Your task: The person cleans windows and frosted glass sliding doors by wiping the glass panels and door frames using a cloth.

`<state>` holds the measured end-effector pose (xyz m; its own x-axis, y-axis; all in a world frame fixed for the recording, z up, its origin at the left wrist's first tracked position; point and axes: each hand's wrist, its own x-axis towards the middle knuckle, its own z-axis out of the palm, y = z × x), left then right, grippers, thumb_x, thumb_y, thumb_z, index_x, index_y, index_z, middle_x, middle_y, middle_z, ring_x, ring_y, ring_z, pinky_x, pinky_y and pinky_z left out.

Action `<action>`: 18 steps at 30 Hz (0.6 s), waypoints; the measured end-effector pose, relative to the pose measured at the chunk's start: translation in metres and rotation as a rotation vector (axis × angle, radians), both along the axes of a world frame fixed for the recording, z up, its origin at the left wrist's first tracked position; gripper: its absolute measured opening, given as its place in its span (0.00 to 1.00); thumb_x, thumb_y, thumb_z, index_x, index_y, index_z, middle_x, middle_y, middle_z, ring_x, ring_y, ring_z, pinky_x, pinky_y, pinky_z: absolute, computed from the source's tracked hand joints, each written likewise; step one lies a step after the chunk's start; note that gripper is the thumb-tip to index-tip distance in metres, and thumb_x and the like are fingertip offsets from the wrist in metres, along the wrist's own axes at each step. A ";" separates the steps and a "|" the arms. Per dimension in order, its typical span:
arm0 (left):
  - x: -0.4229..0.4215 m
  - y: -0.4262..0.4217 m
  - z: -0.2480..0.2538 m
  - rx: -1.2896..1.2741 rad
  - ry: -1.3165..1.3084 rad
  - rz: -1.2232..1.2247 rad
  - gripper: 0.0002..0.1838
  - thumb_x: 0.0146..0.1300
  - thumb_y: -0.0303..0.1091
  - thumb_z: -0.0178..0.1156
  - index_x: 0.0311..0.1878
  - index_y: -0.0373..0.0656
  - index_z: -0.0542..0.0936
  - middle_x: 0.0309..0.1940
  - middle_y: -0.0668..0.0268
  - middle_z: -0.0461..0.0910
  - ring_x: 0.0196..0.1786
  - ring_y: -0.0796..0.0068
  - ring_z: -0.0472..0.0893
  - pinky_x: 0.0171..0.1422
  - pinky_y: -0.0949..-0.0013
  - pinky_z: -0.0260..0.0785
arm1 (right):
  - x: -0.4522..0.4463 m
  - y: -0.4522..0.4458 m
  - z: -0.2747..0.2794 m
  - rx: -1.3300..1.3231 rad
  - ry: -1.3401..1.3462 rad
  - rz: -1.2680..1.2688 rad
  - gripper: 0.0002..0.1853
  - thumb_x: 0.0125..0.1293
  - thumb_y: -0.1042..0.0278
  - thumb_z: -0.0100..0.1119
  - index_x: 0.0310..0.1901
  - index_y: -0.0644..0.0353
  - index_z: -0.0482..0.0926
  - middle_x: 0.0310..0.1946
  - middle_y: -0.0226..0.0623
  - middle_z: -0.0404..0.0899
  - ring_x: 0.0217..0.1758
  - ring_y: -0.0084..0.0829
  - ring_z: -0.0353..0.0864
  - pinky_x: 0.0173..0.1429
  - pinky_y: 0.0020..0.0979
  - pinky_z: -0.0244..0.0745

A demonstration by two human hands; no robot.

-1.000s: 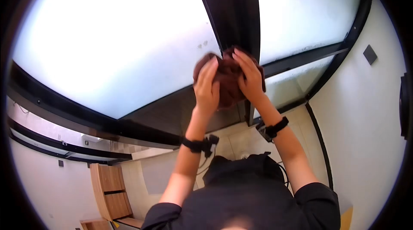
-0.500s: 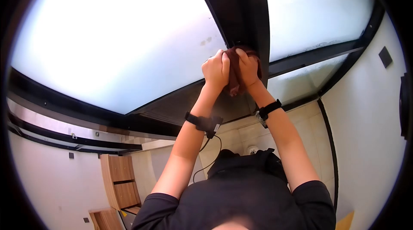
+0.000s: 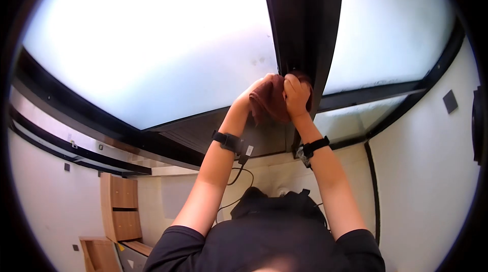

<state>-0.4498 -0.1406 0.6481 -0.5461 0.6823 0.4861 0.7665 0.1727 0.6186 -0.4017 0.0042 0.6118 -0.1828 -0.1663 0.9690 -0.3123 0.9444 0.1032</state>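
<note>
A broad black metal upright (image 3: pixel 307 18) blocks the way straight ahead of the left hand (image 3: pixel 259 85) and the right hand (image 3: pixel 297 94). To its left, a large frosted glass pane (image 3: pixel 152 48) bars forward reach but leaves room to slide along its surface; to its right, a second, narrower frosted glass pane (image 3: pixel 389 28) does likewise, down to a black metal rail (image 3: pixel 373 96) crossing beneath it. A crumpled dark-brown cloth (image 3: pixel 272 101) fills the gap between the hands. Below it, open space runs between the forearms toward the black shirt (image 3: pixel 269 236), narrowed by a black cable (image 3: pixel 237 175) looping under the left wrist.
</note>
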 end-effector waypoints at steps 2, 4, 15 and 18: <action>-0.030 0.014 -0.040 0.128 -0.214 -0.237 0.14 0.53 0.31 0.59 0.44 0.39 0.75 0.37 0.54 0.77 0.42 0.62 0.78 0.48 0.67 0.70 | -0.005 0.007 -0.008 -0.019 0.030 -0.046 0.08 0.52 0.64 0.56 0.35 0.54 0.76 0.41 0.31 0.77 0.28 0.39 0.72 0.34 0.38 0.66; -0.022 0.019 -0.055 0.161 -0.258 -0.181 0.13 0.60 0.34 0.54 0.46 0.38 0.73 0.41 0.58 0.77 0.46 0.69 0.76 0.52 0.69 0.67 | -0.008 0.013 -0.019 -0.008 0.049 0.001 0.09 0.56 0.63 0.55 0.38 0.53 0.76 0.43 0.32 0.77 0.30 0.39 0.74 0.35 0.39 0.66; 0.024 0.009 -0.085 0.495 -0.483 -0.079 0.23 0.69 0.50 0.45 0.51 0.39 0.75 0.43 0.66 0.77 0.46 0.79 0.74 0.54 0.73 0.66 | 0.006 0.023 -0.008 -0.042 -0.074 -0.034 0.07 0.57 0.67 0.52 0.37 0.54 0.76 0.41 0.34 0.77 0.35 0.42 0.73 0.41 0.40 0.65; 0.037 -0.008 -0.098 0.730 -1.305 -0.052 0.21 0.70 0.47 0.46 0.45 0.38 0.78 0.35 0.72 0.77 0.39 0.83 0.73 0.46 0.73 0.67 | 0.014 0.014 0.007 -0.047 -0.119 -0.005 0.06 0.56 0.69 0.53 0.35 0.56 0.76 0.40 0.35 0.77 0.35 0.43 0.72 0.41 0.39 0.65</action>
<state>-0.4124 -0.1488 0.5502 -0.8365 0.5423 -0.0784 -0.3839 -0.4779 0.7901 -0.3879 0.0180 0.6189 -0.2976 -0.1196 0.9472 -0.3146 0.9490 0.0210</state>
